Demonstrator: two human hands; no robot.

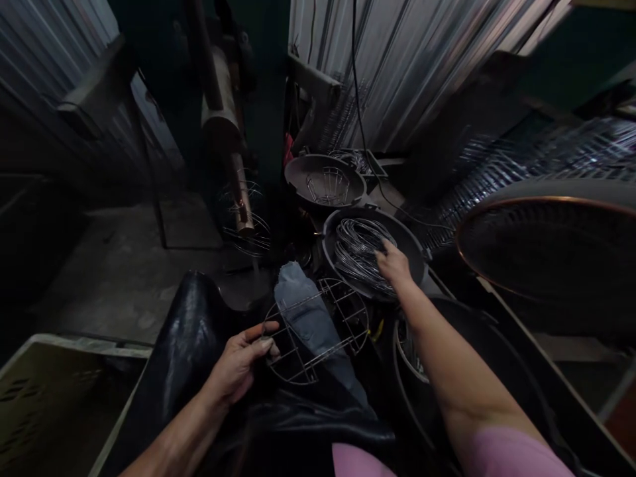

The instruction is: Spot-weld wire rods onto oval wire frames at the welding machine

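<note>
A round wire rack (pixel 307 365) with straight cross bars is pinched at its left edge between the thumb and fingers of my left hand (pixel 247 354). It is tilted above my lap, over a grey-blue cloth-like piece (pixel 311 318). My right hand (pixel 394 264) reaches forward into a dark round pan (pixel 412 255). Its fingers are closed at the edge of a loose pile of thin wire rings (pixel 355 248). Exactly how many rings they grip is too dim to tell.
A machine with a copper-coloured rod (pixel 242 212) stands ahead on the left. Behind the rings' pan sits another pan (pixel 298 173) holding a wire frame (pixel 328 187). On the right are a large copper-rimmed pan (pixel 536 199) and stacked wire racks (pixel 477 172). A yellowish crate (pixel 44 351) stands left.
</note>
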